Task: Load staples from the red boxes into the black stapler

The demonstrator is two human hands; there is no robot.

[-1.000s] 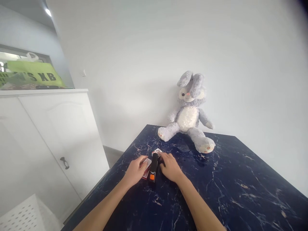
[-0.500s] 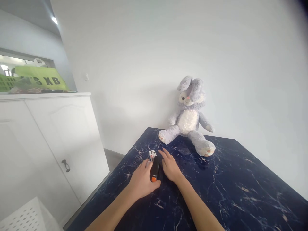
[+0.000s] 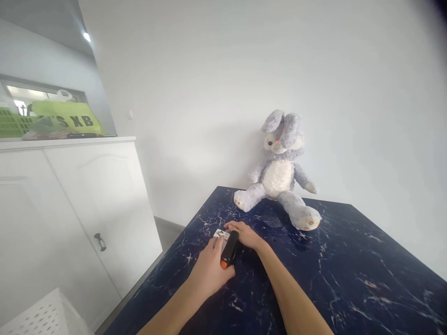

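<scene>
A black stapler point(image 3: 230, 246) with an orange end stands over the dark blue marbled table, its orange end towards me. My left hand point(image 3: 211, 266) is closed around it, with the thumb on the near side and the fingers along its left. Just beyond lies a small white box point(image 3: 221, 233) with dark print, partly covered by my left fingers and the stapler. My right hand point(image 3: 244, 234) reaches across behind the stapler, its fingers bent over the far right corner of the box. Its thumb is hidden by the stapler.
A grey-and-white plush rabbit point(image 3: 279, 172) sits at the table's back against the wall. The blue marbled table point(image 3: 349, 270) spreads to the right. At left are a white cabinet point(image 3: 122, 200), a green bag point(image 3: 75, 116) on top, and a white perforated container point(image 3: 42, 316) low down.
My right hand has moved left, from lying spread beside the stapler to its fingers bending over the white box. The stapler has tilted slightly right. The view has shifted a little.
</scene>
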